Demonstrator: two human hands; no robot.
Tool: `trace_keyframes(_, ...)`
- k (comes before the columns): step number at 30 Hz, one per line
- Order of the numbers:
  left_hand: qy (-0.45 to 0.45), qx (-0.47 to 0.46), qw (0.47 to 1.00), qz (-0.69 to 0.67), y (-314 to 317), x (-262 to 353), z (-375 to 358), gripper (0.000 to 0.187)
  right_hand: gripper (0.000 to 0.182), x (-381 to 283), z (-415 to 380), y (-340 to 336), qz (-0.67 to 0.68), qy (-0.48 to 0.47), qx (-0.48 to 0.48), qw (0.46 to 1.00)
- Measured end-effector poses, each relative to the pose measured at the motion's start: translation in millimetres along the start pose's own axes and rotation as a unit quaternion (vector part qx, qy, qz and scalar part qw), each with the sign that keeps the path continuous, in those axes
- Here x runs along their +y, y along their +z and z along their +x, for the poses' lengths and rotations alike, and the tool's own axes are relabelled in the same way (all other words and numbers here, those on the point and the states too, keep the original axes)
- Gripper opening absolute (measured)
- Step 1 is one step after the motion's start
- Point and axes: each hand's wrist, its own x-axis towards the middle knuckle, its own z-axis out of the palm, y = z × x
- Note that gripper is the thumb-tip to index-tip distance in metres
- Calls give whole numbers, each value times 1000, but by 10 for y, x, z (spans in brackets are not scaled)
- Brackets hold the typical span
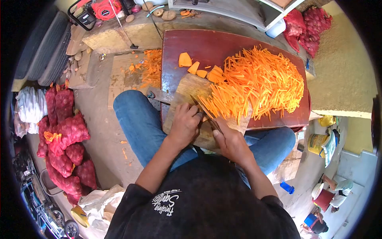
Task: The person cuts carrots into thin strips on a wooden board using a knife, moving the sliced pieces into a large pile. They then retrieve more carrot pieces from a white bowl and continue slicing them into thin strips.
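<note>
From where I stood, the right hand [232,142] was clamped on a long-bladed metal knife [203,108]; the left hand [186,124] curled over a small orange vegetable piece [205,118] on the brown wooden board [172,118], its grip unclear. If the piece slipped, the knife could have nicked that hand.

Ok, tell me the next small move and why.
I'd probably ease the left hand back slightly before cutting: its fingers sit right beside the blade of the knife, which the right hand holds over the wooden board.
</note>
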Motion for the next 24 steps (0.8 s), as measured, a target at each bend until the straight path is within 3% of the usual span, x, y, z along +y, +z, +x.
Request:
trace_keyframes(8,-2,6,1000,-2,-29,-9,-3,21,40,-213,-222,-188,41,77,-37,996)
trace_keyframes(14,1,0,1000,10,4,-19,-9,22,41,-25,-67,63,-1,3,2,1000)
trace_keyframes(17,3,-13,1000,18,-16,-19,-11,23,42,0,-29,26,-6,-7,-4,1000)
trace_keyframes(20,-1,-10,1000,12,-42,-4,-6,23,40,-146,-153,-91,25,43,-25,998)
trace_keyframes(24,6,6,1000,22,8,-28,-17,25,41,-113,-172,-2,10,1,2,1000)
